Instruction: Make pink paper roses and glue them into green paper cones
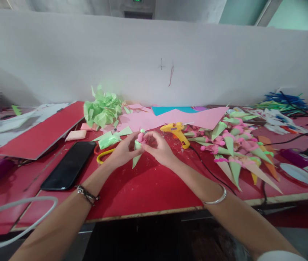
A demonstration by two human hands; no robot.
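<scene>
A small green paper cone point(136, 161) with a pink ball and a light green tip on top is held between my two hands, over the middle of the red table. My left hand point(123, 151) has its fingers closed round the cone's left side. From the right, my right hand point(159, 148) pinches the pink upper part with thumb and fingers. A yellow glue gun point(178, 133) lies just right of my right hand. Many finished-looking pink and green cones point(234, 141) are heaped farther right.
A black phone point(69, 166), yellow-handled scissors point(103, 156) and a green packet point(109, 140) lie left. Crumpled green paper point(103, 108) and pink sheets point(143, 120) are behind. The glue gun's cord point(211, 174) runs to the front edge. A white hoop point(20, 201) stands front left.
</scene>
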